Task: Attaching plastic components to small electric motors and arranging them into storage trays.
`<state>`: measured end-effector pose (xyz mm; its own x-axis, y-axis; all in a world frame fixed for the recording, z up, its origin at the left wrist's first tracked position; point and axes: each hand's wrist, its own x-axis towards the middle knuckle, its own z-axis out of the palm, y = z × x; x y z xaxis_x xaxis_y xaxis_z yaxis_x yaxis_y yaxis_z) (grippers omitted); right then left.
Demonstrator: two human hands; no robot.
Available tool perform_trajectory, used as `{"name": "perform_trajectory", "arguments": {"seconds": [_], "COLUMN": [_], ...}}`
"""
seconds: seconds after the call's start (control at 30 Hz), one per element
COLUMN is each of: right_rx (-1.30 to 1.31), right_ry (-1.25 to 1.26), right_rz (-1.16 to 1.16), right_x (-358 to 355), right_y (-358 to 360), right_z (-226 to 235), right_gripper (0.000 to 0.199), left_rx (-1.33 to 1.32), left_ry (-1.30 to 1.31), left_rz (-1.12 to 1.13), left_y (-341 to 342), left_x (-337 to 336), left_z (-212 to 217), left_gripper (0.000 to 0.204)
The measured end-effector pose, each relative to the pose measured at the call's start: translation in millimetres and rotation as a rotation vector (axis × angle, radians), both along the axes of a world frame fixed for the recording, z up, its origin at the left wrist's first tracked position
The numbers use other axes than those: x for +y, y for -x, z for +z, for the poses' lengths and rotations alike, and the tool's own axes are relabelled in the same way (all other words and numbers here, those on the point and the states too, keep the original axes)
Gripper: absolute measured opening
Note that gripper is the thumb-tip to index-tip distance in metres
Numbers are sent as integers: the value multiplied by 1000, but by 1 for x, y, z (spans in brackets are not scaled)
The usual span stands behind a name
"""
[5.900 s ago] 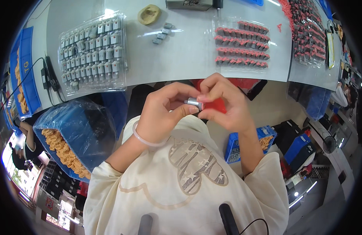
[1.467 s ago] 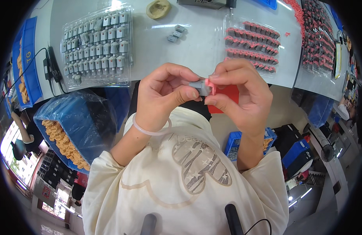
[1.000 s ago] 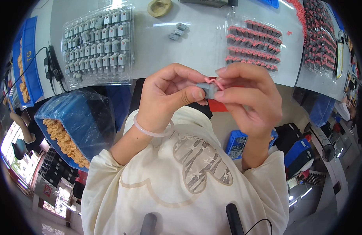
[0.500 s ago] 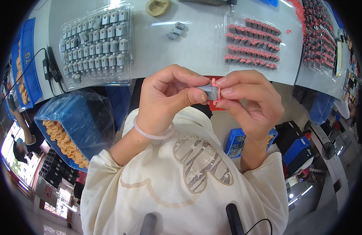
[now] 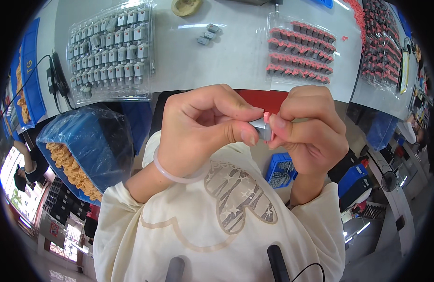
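Observation:
Pinched between the thumb and fingers of my left hand [image 5: 195,122] is a small grey metal motor [image 5: 260,126]. A pink plastic bracket [image 5: 267,116] sits against the motor's right end. The thumb and curled fingers of my right hand [image 5: 315,129] grip the bracket and partly cover it. Both hands meet above my lap, just short of the table edge. How far the bracket fits over the motor is hidden by my fingers.
On the table [image 5: 212,66], a clear tray [image 5: 152,51] of grey motors lies left and another tray [image 5: 272,21] of pink-fitted motors right. Loose motors [image 5: 209,35] lie between them. A plastic-lined blue bin [image 5: 97,141] stands lower left, a small blue basket [image 5: 279,170] below my right hand.
Both hands have moved slightly lower, with the motor and bracket tilted differently. My right fingers have curled tighter and now cover more of the pink bracket.

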<state>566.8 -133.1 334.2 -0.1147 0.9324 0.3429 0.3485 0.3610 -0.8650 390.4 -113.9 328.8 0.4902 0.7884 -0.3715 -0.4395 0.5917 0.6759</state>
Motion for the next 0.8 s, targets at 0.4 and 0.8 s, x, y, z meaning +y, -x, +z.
{"name": "perform_trajectory", "arguments": {"seconds": [0.4,0.8], "right_rx": [151,239], "right_ry": [256,413], "right_rz": [52,-58], "right_x": [-3,-2], "right_y": [-3,-2], "right_z": [-17,-45], "right_gripper": [19,29], "left_rx": [-144,-64], "left_ry": [177,232], "left_rz": [-18,-71], "left_y": [1,-5], "left_x": [-2,5], "left_z": [-26,-66], "left_gripper": [12,32]}}
